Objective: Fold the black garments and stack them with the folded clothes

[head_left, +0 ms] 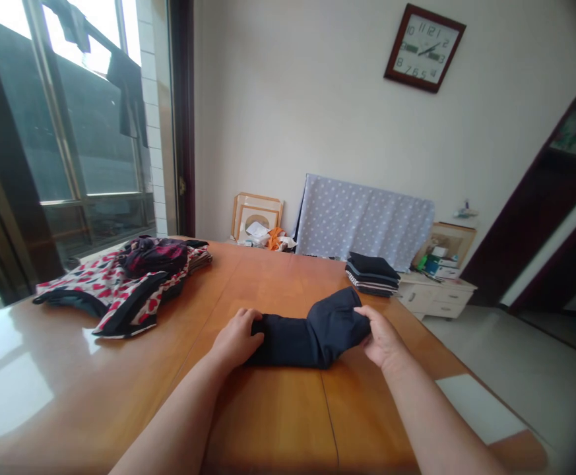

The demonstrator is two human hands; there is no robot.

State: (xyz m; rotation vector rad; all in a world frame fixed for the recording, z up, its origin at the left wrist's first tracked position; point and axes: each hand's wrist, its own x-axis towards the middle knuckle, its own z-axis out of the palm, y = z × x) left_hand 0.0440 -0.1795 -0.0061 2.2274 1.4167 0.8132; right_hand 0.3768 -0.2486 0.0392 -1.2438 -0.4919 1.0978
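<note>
A dark navy garment [295, 340] lies folded into a long bundle on the wooden table [278, 422], near the table's near edge and crosswise to the person. There is one bundle, with one hand at each end. The left hand [237, 336] curls closed over the left end, its fingers [251, 318] bent down onto the cloth and holding it. The right hand [381, 336] sits on the raised right end, its fingers [364, 316] slightly spread across the fold; whether they grip or only press, I cannot tell.

Farther along the table stands one stack of folded dark clothes [371, 274], well apart from the right hand. Left of the hands lies one loose heap of red-and-white patterned cloth [112, 290], with a dark purple bundle [154, 257] on top. Beyond the table lean a polka-dot cloth [361, 218] and picture frames [256, 214].
</note>
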